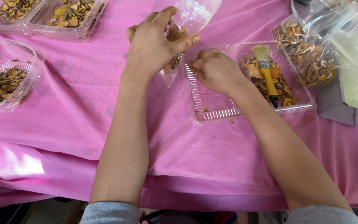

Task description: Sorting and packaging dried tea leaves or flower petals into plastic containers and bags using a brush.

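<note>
Fingers of your left hand [152, 41] are pinching a clear bag [187, 25] between thumb and forefinger, holding it tilted above the pink cloth [83, 120], its lower end pointing down beside the tray [212, 105]. Your right hand [217, 71] is curling its fingertips together over the tray's near compartment, apparently nipping a few dried chips [193, 69], though the grip itself is facing away from you.

That bag is looking thin, soft and slippery; it is sagging wherever you are not supporting it, so you are doing best gripping it near the filled part, where the chips give it body. The chips themselves are seeming light, dry and brittle, likely to crumble under a hard squeeze; crumbs are already lying on the cloth.

A yellow-handled brush [267, 72] is resting on the chips in the tray's far compartment. More clear boxes [11, 74] of chips are standing well apart at your left.

The bag's mouth is running out of the top edge, so you are not seeing whether it is open. The bags [324, 45] at your right are overlapping and hard to separate.
</note>
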